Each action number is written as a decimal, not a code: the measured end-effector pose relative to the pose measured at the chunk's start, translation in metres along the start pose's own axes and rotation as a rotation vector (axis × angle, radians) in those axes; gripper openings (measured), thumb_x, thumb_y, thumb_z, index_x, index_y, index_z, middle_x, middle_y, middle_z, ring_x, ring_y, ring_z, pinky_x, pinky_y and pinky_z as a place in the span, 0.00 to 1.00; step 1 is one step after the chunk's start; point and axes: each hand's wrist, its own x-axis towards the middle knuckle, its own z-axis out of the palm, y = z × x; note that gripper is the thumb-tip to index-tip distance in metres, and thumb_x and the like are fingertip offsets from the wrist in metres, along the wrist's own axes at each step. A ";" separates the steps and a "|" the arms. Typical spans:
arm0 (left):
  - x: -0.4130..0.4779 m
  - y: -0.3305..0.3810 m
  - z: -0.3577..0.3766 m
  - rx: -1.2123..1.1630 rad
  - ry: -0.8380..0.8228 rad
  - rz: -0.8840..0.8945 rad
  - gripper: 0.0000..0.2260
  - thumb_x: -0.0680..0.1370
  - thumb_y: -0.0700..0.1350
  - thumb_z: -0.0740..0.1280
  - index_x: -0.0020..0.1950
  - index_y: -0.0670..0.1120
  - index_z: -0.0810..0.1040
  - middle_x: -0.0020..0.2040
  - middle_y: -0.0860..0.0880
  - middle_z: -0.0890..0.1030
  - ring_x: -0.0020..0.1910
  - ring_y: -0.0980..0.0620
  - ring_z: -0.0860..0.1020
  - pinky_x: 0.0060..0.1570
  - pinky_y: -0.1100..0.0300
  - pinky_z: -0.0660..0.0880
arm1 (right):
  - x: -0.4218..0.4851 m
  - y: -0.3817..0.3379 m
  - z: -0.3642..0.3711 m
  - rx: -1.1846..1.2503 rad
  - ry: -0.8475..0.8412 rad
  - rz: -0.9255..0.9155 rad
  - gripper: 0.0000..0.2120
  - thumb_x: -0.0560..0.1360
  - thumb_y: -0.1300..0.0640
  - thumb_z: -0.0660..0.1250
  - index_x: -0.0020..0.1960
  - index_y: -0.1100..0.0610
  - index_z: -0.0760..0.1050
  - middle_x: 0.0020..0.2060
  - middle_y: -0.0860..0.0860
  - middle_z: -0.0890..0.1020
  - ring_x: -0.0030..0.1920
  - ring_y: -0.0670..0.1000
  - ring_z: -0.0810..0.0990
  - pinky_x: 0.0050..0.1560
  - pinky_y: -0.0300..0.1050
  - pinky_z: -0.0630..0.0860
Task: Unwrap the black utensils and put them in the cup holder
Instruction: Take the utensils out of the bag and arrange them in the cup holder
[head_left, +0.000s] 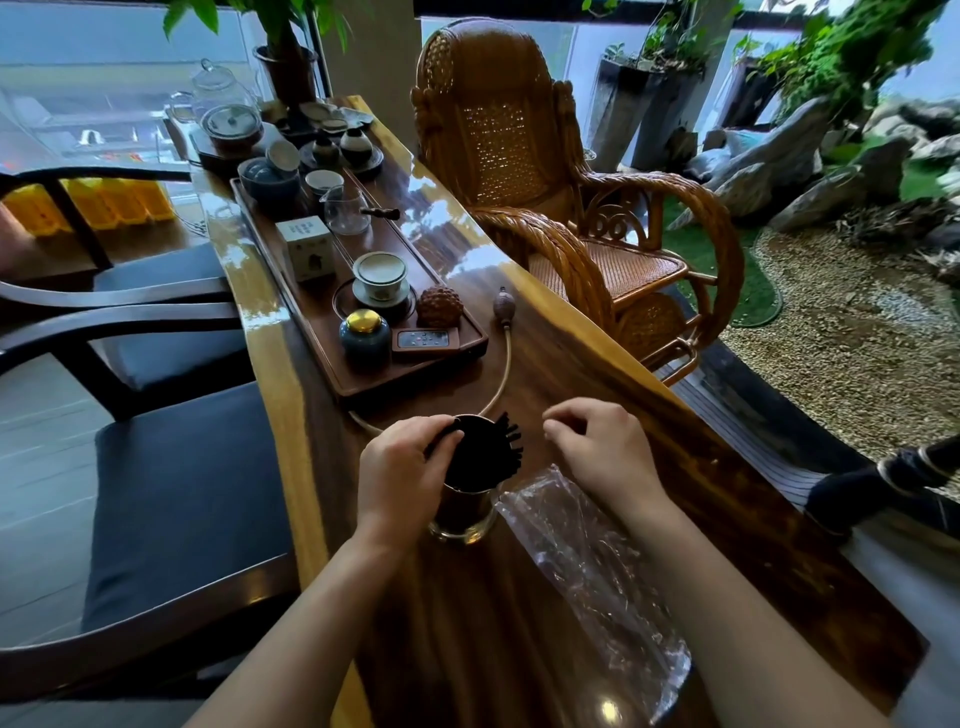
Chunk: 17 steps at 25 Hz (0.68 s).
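Note:
A dark cup holder (465, 512) with a clear glass base stands on the wooden table (597, 374) near its front. Several black utensils (506, 447) stick out of its top and lean to the right. My left hand (402, 473) curls round the left side of the holder's rim and touches the utensils there. Just to the right of the utensils hovers my right hand (605, 449), its fingers loosely curled and holding nothing. The empty clear plastic wrapper (597, 577) lies flat on the table under my right forearm.
A long wooden tea tray (363, 384) with cups, a lidded bowl, a blue jar and a small box runs up the table behind the holder. A thin hose (501, 384) curves past it. Dark chairs stand left, a rattan rocking chair (519, 171) right.

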 end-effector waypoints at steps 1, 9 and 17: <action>0.000 0.000 0.000 -0.003 -0.002 0.003 0.09 0.76 0.38 0.73 0.56 0.41 0.85 0.50 0.45 0.87 0.49 0.50 0.85 0.48 0.50 0.84 | -0.003 0.005 0.002 -0.018 -0.028 0.031 0.08 0.78 0.53 0.70 0.55 0.52 0.85 0.49 0.47 0.87 0.52 0.48 0.83 0.53 0.43 0.79; -0.001 0.004 0.000 -0.026 -0.006 -0.011 0.09 0.76 0.37 0.74 0.56 0.41 0.85 0.50 0.44 0.87 0.49 0.49 0.85 0.47 0.49 0.84 | 0.012 0.000 0.034 -0.016 -0.088 0.139 0.10 0.77 0.50 0.70 0.55 0.51 0.85 0.48 0.46 0.86 0.50 0.48 0.83 0.49 0.44 0.79; 0.000 0.007 0.001 -0.028 -0.005 -0.021 0.09 0.75 0.39 0.74 0.55 0.43 0.86 0.49 0.47 0.87 0.47 0.53 0.85 0.47 0.51 0.84 | 0.018 0.000 0.040 0.043 -0.042 0.147 0.05 0.76 0.57 0.71 0.47 0.52 0.86 0.42 0.47 0.87 0.43 0.46 0.84 0.48 0.49 0.84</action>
